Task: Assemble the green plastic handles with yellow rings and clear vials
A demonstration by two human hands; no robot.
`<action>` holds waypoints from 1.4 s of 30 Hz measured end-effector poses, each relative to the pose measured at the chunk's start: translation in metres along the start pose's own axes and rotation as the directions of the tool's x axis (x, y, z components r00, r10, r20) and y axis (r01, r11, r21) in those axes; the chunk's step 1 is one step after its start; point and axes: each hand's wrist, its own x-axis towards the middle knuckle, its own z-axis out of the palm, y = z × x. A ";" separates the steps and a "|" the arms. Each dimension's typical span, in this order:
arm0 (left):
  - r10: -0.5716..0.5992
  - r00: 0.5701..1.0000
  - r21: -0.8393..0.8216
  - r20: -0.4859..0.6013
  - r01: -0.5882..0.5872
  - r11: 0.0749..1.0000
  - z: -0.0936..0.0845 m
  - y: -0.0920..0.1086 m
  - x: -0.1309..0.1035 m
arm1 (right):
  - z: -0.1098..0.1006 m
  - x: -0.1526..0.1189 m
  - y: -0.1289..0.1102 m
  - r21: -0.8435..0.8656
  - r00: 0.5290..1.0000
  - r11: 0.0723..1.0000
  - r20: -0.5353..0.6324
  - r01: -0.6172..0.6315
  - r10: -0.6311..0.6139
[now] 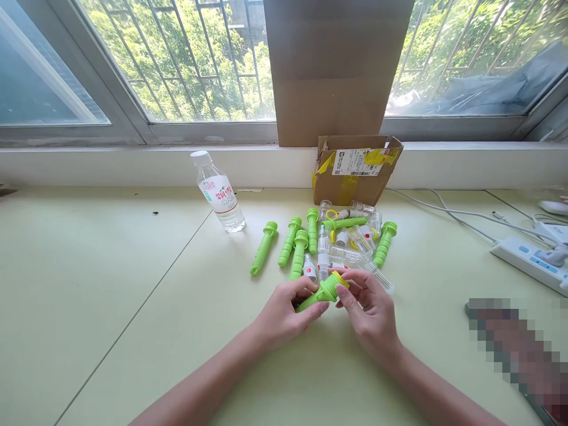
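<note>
My left hand (284,309) is wrapped round a green plastic handle (328,290) with a wide threaded head, tilted up to the right. At the head's end sits a yellow ring (341,280), pinched by the fingers of my right hand (370,316). Just beyond my hands lie several similar green handles (263,248), clear ribbed tubes (360,241) and white pieces with a red dot (309,269). More yellow rings (331,215) are among the clear tubes. Part of the held handle is hidden by my left fingers.
A water bottle (220,195) stands at the back left. Behind the parts is an open cardboard box (355,177) against the window ledge. On the right are a white power strip (528,260) with cables and a blurred-out object (515,349) near the table's edge.
</note>
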 end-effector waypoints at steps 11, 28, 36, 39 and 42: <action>0.082 0.995 0.143 -0.052 -0.074 0.987 0.002 -0.001 -0.002 | -0.001 0.001 -0.001 0.019 0.999 1.000 0.051 -0.020 0.019; -0.104 0.993 -0.183 0.059 0.113 0.977 0.003 0.004 -0.001 | 0.000 0.002 0.000 0.005 1.000 1.000 0.014 -0.006 0.006; -0.121 0.983 -0.293 0.135 0.157 0.943 0.002 0.000 0.001 | 0.002 0.002 -0.003 0.011 0.999 0.999 0.004 0.038 -0.038; -0.135 0.976 -0.352 0.174 0.189 0.917 0.002 0.001 0.001 | 0.002 0.001 -0.004 0.025 0.999 0.999 0.018 0.038 -0.039; -0.152 0.970 -0.380 0.188 0.215 0.900 0.003 0.002 0.001 | 0.002 0.000 -0.005 0.031 0.999 0.999 0.018 0.029 -0.029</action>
